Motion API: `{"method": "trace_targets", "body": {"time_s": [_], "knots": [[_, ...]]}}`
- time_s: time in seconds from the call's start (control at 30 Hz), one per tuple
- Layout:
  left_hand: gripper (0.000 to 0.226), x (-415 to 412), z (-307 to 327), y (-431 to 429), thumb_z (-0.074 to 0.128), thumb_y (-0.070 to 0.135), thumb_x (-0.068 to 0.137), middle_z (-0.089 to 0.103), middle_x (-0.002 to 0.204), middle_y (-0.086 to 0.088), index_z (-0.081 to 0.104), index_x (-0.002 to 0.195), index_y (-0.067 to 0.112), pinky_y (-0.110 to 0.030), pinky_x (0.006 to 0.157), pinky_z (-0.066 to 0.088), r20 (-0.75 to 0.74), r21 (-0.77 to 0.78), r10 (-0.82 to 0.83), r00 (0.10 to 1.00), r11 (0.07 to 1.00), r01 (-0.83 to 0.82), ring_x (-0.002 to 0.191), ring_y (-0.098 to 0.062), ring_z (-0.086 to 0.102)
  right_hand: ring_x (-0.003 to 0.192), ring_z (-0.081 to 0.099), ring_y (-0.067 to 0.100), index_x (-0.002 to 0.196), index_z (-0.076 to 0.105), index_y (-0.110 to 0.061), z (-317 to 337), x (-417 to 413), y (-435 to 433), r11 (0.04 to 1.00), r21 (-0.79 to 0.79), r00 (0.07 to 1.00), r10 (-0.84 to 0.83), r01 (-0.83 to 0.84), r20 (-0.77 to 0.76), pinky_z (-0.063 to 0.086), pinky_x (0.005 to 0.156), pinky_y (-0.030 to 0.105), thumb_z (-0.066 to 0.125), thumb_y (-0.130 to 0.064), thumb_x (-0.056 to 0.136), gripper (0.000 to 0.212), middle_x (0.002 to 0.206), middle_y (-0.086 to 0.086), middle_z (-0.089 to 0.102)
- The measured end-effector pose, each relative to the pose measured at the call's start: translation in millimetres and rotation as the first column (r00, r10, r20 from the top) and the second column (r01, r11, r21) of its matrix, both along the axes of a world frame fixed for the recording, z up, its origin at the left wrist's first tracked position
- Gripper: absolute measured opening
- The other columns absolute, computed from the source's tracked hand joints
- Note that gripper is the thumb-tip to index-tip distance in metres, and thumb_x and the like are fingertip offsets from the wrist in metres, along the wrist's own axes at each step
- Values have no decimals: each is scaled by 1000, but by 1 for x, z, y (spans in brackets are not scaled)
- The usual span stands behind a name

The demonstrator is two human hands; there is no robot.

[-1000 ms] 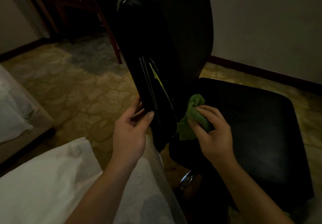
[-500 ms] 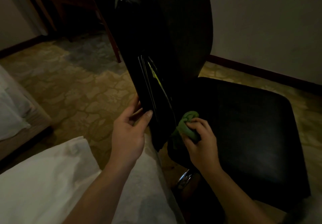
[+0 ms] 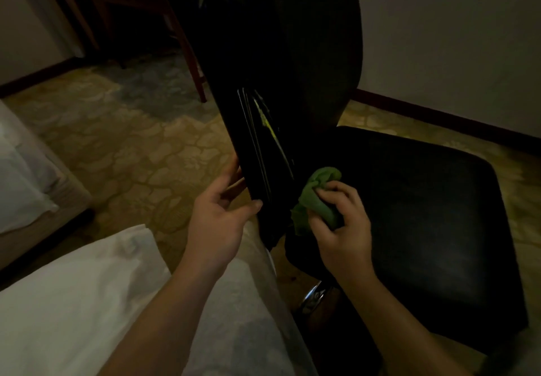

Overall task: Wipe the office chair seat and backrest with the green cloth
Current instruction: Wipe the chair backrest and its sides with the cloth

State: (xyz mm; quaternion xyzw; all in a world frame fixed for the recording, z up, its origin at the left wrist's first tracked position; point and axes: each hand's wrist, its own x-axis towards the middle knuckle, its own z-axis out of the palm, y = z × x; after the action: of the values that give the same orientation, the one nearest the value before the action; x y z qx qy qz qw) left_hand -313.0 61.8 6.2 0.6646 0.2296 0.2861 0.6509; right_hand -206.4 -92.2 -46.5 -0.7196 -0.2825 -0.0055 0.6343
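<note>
the black backrest (image 3: 281, 68) of the office chair stands nearly edge-on from twelve o'clock down to the middle of the view, and the black seat (image 3: 424, 229) spreads out at four o'clock from its foot. the left hand (image 3: 218, 223) grips the backrest's lower edge, thumb on the near face and fingers curled round the far side. at three o'clock from it, the right hand (image 3: 342, 235) holds the bunched green cloth (image 3: 317, 200) in curled fingers and presses it into the corner where backrest and seat meet. a chrome part (image 3: 313, 299) of the chair's base glints at six o'clock under the cloth. white bedding (image 3: 73, 302) fills the eight o'clock corner, patterned carpet (image 3: 131, 147) lies at nine o'clock, and a wooden furniture leg (image 3: 190, 53) stands at eleven o'clock.
</note>
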Motion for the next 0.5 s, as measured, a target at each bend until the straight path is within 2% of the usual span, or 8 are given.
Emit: {"method": "trace_targets", "body": {"time_s": [0.07, 0.2, 0.3, 0.4, 0.5], "knots": [[83, -2, 1, 2, 63, -24, 80, 67, 127, 18, 52, 130, 42, -27, 91, 55, -11, 0, -19, 1000, 1000, 19, 126, -8, 59, 114, 51, -5, 105, 63, -25, -13, -8, 2, 999, -28, 999, -31, 30, -41, 45, 92, 9, 71, 6, 80, 41, 122, -5, 51], [83, -4, 0, 5, 61, -23, 82, 65, 131, 17, 52, 132, 43, -41, 104, 50, -18, -3, -40, 999, 999, 40, 127, -6, 58, 111, 55, -2, 100, 61, -30, -43, -14, 2, 997, -71, 990, -46, 36, -135, 49, 91, 13, 71, 7, 81, 42, 118, -5, 54], [81, -4, 0, 4, 62, -21, 83, 66, 130, 18, 52, 131, 43, -39, 105, 49, -16, 6, -42, 999, 999, 42, 127, -6, 58, 110, 59, 9, 104, 65, -24, -56, -14, -6, 988, -153, 986, -36, 10, -165, 46, 87, 8, 72, 6, 80, 38, 114, -8, 57], [82, -3, 1, 4, 61, -23, 82, 66, 128, 20, 52, 126, 46, -28, 97, 53, -16, 12, -37, 999, 999, 37, 126, -3, 58, 109, 58, 4, 109, 64, -22, -42, -12, -13, 991, -77, 986, -114, 105, -123, 44, 91, 8, 71, 9, 79, 44, 114, -4, 59], [84, -3, 0, 5, 59, -24, 82, 64, 130, 20, 52, 126, 47, -29, 96, 53, -20, 26, -42, 999, 999, 43, 126, -1, 57, 111, 57, -1, 114, 63, -21, -16, -8, -9, 992, 23, 987, -120, 123, -106, 47, 90, 10, 68, 6, 83, 42, 119, -1, 58]]}}
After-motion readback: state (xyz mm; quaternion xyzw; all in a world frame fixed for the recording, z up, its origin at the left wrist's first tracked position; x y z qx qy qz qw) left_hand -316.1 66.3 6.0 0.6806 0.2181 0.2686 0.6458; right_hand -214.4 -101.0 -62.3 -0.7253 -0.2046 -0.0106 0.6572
